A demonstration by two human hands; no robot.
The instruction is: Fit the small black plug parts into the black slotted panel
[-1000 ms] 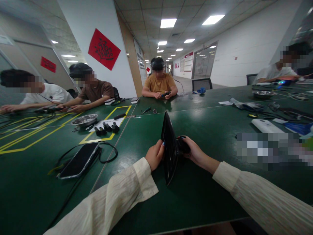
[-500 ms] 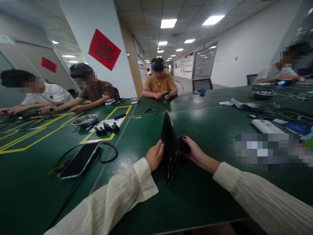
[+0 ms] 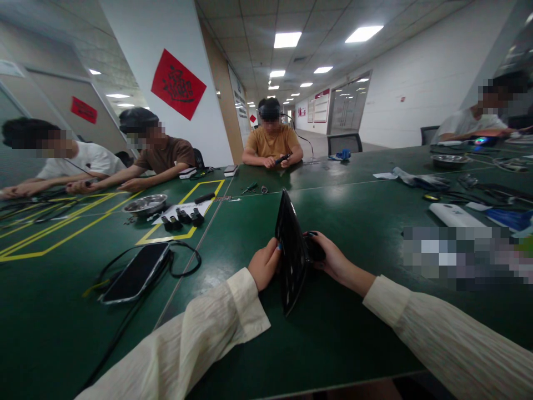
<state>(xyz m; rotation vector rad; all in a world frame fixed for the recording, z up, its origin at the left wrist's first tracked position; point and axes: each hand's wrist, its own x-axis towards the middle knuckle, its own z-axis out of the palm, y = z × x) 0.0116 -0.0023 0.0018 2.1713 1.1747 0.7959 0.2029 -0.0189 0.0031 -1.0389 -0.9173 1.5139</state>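
Head view. A person's two bare hands, in cream sleeves, hold a glossy black panel [image 3: 292, 261] above the near part of a green table [image 3: 353, 339]. The panel stands nearly edge-on to the camera, upright and slightly tilted; whether its lower edge touches the tabletop cannot be told. The left hand [image 3: 263, 264] grips the panel from the left, its thumb laid against the face on that side and its other fingers largely hidden. The right hand [image 3: 333, 258] is closed around a dark rounded part [image 3: 315, 248] that projects from the panel's right face; the fingers' exact placement behind it is hidden.

To the left of the hands lies a phone [image 3: 137, 272] with a dark screen and a clear case, a looped black cord [image 3: 192, 273] beside it. Beyond the phone, a metal bowl [image 3: 145, 204] rests near a white sheet [image 3: 203, 207], on which several short black pieces [image 3: 183, 216] stand in a group. Yellow tape [image 3: 166, 239] marks outlines on the tabletop around the sheet and farther left. On the right side are a white device [image 3: 456, 215], a blue packet [image 3: 508, 220] and a second metal bowl [image 3: 449, 161]; one patch there is blurred. Across the table, a co-worker in a mustard shirt [image 3: 272, 141] holds a small dark object in both hands.
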